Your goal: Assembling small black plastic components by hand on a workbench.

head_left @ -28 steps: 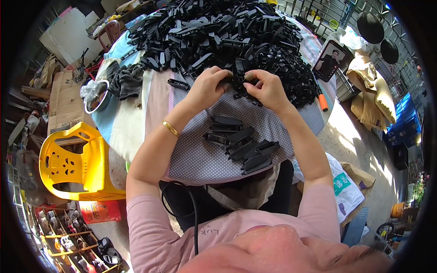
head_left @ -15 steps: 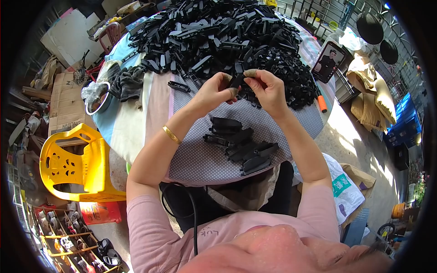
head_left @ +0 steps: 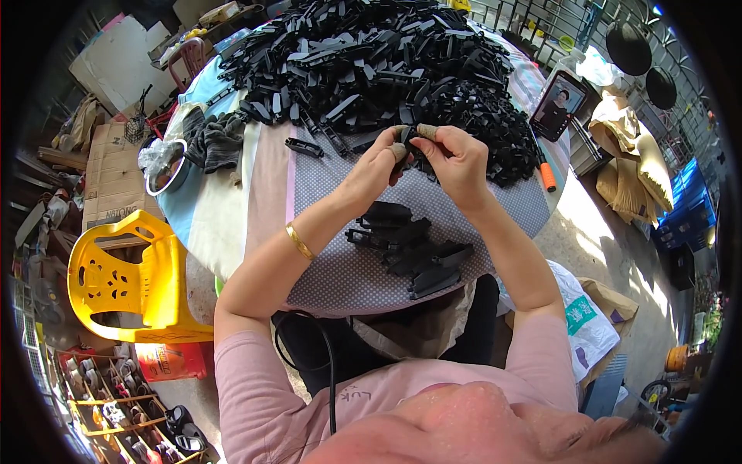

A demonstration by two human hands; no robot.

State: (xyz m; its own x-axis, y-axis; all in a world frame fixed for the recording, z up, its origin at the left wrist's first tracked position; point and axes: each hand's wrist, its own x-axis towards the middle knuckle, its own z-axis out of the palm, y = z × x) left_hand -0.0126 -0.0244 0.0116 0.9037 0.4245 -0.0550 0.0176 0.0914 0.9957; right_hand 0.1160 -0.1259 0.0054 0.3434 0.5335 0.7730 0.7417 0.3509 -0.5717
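My left hand (head_left: 381, 164) and my right hand (head_left: 456, 158) meet over the table, both closed on one small black plastic part (head_left: 411, 141). Tan coverings wrap some of my fingertips. Much of the part is hidden by my fingers, so its exact kind does not show. Just beyond my hands rises a big heap of black plastic parts (head_left: 348, 62), long flat pieces at the left and smaller ones at the right. Nearer to me lies a small group of black parts (head_left: 421, 255), side by side on the dotted cloth. One single black piece (head_left: 304, 147) rests left of my hands.
The round table (head_left: 332, 278) has a striped and dotted cover. Dark gloves (head_left: 212, 143) and a white bowl (head_left: 174, 176) sit at its left edge. A propped phone (head_left: 558, 107) and an orange-handled tool (head_left: 547, 176) are at right. A yellow plastic chair (head_left: 127, 278) stands left.
My left hand has shifted a little right and closer to my right hand. The black part between them has turned and shows less. The group near me looks unchanged.
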